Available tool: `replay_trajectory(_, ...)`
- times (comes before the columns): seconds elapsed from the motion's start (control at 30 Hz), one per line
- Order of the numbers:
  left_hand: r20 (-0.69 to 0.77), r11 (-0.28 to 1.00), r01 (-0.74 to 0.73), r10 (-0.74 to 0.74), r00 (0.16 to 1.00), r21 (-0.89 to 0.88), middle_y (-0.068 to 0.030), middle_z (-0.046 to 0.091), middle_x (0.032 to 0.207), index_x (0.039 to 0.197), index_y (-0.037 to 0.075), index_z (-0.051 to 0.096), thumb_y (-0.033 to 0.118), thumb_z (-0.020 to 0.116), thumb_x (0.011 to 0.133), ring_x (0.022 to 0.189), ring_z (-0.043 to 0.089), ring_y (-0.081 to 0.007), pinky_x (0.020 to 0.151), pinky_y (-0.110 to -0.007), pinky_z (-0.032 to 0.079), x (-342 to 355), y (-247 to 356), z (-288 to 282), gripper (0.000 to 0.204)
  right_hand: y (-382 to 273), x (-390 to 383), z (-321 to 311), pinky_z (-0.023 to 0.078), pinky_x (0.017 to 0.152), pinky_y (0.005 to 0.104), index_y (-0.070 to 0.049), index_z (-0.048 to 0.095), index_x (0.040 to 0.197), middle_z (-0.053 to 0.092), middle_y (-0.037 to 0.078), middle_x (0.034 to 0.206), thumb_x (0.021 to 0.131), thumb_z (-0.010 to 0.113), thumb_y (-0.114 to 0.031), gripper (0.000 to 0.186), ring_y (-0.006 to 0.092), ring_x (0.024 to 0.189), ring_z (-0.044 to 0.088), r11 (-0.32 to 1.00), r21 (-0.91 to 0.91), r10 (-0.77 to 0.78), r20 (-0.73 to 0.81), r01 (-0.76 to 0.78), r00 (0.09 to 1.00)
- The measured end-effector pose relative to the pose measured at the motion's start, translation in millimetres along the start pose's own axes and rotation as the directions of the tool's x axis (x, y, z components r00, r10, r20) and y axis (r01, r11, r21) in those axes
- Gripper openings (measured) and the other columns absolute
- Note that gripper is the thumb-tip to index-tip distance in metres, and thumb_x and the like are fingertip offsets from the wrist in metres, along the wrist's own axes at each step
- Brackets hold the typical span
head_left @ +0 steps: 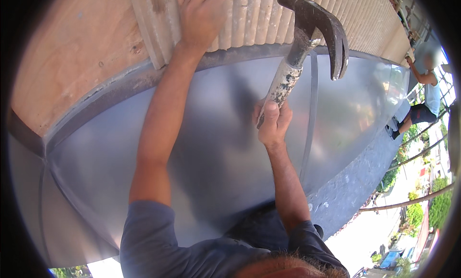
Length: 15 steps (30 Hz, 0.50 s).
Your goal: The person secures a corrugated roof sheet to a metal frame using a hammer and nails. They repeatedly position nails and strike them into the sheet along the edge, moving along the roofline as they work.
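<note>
In my right hand is a claw hammer, its fingers wrapped round the lower end of the handle. The hammer is tilted up and to the right, with its dark, worn head above the seamed sheet and pale paint flaking off the handle. My left hand rests on the tan corrugated panel near the top edge of the view. Its fingers are stretched out, and some tips run out of sight. Below the panel lies a shiny grey metal sheet, passing under both my arms.
A plywood board covers the upper left, bordered by a dark metal strip. A raised seam crosses the sheet. At the far right another person is by poles at the drop, with greenery far below.
</note>
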State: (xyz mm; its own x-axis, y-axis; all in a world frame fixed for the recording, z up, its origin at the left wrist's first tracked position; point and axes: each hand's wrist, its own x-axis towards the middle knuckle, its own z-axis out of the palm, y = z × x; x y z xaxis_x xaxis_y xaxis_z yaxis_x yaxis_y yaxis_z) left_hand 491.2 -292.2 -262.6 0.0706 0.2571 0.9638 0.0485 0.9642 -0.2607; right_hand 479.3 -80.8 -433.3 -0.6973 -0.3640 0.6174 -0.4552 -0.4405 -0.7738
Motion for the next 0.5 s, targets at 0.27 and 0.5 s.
replay_trajectory(0.27, 0.051, 0.999, 0.032, -0.032, 0.998, 0.001, -0.0118, 0.053, 0.076, 0.100, 0.005, 0.075, -0.006, 0.064, 0.076, 0.075, 0.054, -0.0316, 0.069, -0.044, 0.040, -4.8, -0.4, 2.7, 0.028, -24.3, 6.8, -3.4, 0.042, 0.045, 0.0272, -0.002, 0.053, 0.094, 0.054, 0.002, 0.062, 0.100, 0.054, -0.062, 0.061, 0.0095, 0.052, 0.053, 0.976, 0.022, 0.218, 0.005, -0.218, 0.976)
replay_trajectory(0.5, 0.033, 0.994, -0.007, 0.003, 0.999, 0.105, 0.0012, 0.053, 0.075, 0.091, 0.015, 0.079, -0.006, 0.071, 0.073, 0.074, 0.055, -0.0175, 0.072, -0.033, 0.034, -13.2, -14.2, 2.6, 0.028, -21.3, -86.1, -62.0, 0.044, 0.041, 0.0279, -0.003, 0.052, 0.092, 0.056, 0.007, 0.062, 0.099, 0.055, -0.063, 0.060, 0.0141, 0.048, 0.056, 0.976, 0.010, 0.217, -0.008, -0.217, 0.976)
